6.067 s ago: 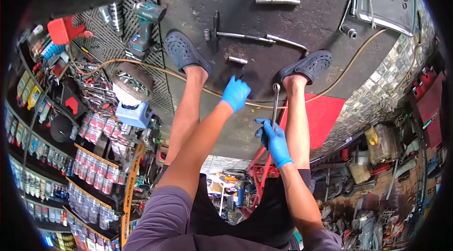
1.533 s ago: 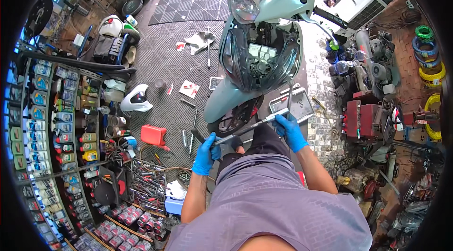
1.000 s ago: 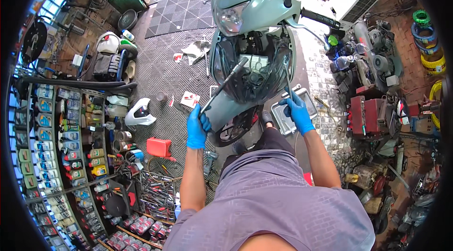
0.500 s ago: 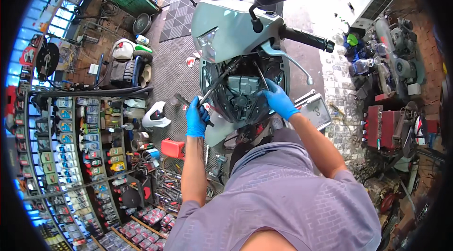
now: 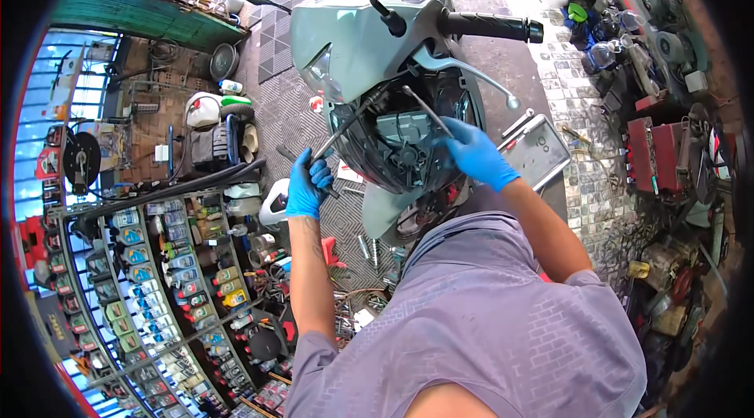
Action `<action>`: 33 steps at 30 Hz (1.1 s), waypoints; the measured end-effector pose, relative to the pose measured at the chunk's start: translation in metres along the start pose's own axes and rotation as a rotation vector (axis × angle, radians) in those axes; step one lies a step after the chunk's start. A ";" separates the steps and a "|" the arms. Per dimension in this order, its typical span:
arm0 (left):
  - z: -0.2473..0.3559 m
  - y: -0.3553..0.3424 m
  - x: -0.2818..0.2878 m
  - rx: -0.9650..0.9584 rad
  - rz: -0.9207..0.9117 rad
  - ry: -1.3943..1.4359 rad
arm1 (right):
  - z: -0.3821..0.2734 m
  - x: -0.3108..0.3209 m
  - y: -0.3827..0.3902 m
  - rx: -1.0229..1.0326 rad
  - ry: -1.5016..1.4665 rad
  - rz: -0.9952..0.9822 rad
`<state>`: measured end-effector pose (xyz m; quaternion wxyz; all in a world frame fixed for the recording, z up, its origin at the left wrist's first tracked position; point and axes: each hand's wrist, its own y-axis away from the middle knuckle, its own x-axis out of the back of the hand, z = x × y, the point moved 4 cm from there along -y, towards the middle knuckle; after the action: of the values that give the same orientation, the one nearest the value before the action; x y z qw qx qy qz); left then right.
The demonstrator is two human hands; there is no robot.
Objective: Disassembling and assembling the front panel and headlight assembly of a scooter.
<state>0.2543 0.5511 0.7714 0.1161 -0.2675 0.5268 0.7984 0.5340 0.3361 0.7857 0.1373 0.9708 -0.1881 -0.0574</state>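
Observation:
In front of me stands a grey-green motorbike (image 5: pixel 353 33), its front opening showing dark inner parts (image 5: pixel 404 131). Gloved in blue, my left hand (image 5: pixel 308 185) is closed round the crossbar of a T-handle wrench (image 5: pixel 339 139). The wrench's shaft slants up and right to the area below the headlight; its tip's contact is unclear. At the right side of the opening, my right hand (image 5: pixel 479 152), also in a blue glove, grips a slim metal rod-like tool (image 5: pixel 426 110). That tool points up and left across the opening, and its lower end is hidden in the hand.
To the right lies a metal tray (image 5: pixel 542 151) with small parts and a long tool. A white panel (image 5: pixel 275 202) rests on the patterned floor at left. Loose tools (image 5: pixel 369 249) lie below it. Shelves of bottles (image 5: pixel 141 276) line the left; a red toolbox (image 5: pixel 656 155) stands far right.
The view has shifted, putting the motorbike further left and up. My right hand has drawn rightward from the opening, and its tool leans more to the left. The left hand keeps its grip.

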 end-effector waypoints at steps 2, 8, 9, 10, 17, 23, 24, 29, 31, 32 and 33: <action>0.010 -0.002 0.001 -0.088 0.041 -0.195 | -0.014 0.017 0.009 -0.027 0.029 -0.024; 0.026 -0.006 0.004 -0.576 0.264 -0.811 | -0.030 0.072 -0.014 0.173 0.408 0.061; 0.025 -0.007 0.008 -0.580 0.267 -0.809 | -0.038 0.074 -0.019 0.179 0.458 0.061; 0.022 -0.010 0.013 -0.566 0.243 -0.782 | -0.049 0.075 -0.022 0.183 0.507 0.066; 0.002 -0.011 0.019 -0.280 0.040 -0.563 | -0.053 0.066 -0.098 0.440 0.981 0.114; -0.002 -0.011 0.029 -0.681 0.242 -0.771 | -0.056 0.043 -0.135 0.440 1.184 0.080; -0.003 -0.010 0.028 -0.738 0.242 -0.801 | -0.052 0.044 -0.140 0.438 1.185 0.076; -0.020 -0.009 0.029 -0.786 0.241 -0.825 | -0.037 0.063 -0.158 0.248 0.710 0.105; -0.027 -0.012 0.047 -0.932 0.183 -0.902 | -0.043 0.058 -0.159 0.077 0.548 -0.054; -0.033 -0.010 0.041 -1.000 0.145 -0.941 | -0.046 0.058 -0.158 0.073 0.551 -0.060; -0.038 -0.008 0.039 -0.996 0.153 -0.937 | -0.049 0.058 -0.156 0.092 0.581 -0.054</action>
<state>0.2377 0.5167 0.7323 0.1381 0.1222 0.0085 0.9828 0.6499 0.4651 0.7843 0.1399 0.9564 -0.1175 0.2278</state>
